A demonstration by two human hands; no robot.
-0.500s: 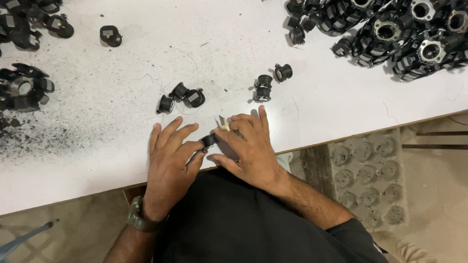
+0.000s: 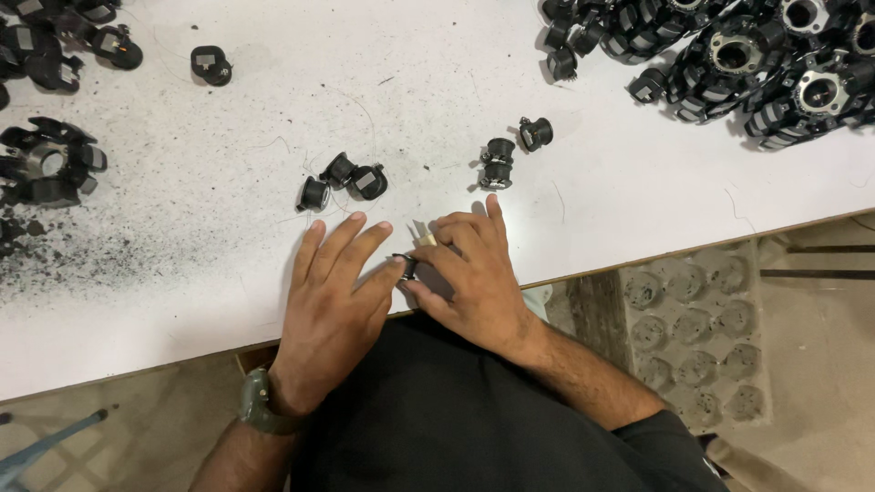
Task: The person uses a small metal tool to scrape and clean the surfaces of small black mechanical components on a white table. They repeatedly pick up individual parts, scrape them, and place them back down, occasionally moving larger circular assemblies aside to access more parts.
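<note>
Both of my hands rest on the white table [image 2: 228, 301] near its front edge. My left hand [image 2: 333, 292] lies flat with fingers spread, its thumb pressing a small black cylindrical part [image 2: 406, 266]. My right hand [image 2: 469, 273] grips the same part from the other side and holds a small blade-like tool [image 2: 421, 235] whose pale tip shows above the fingers. Just beyond my fingertips lie three small black parts [image 2: 342, 179] and two more [image 2: 499, 162], with a single one [image 2: 536, 133] behind them.
A large heap of black ring-shaped assemblies with metal centres [image 2: 747, 55] fills the far right. More black pieces [image 2: 46, 164] and dark debris lie at the left, one loose part [image 2: 211, 66] at the back. Grey moulded trays [image 2: 693, 328] sit on the floor, right.
</note>
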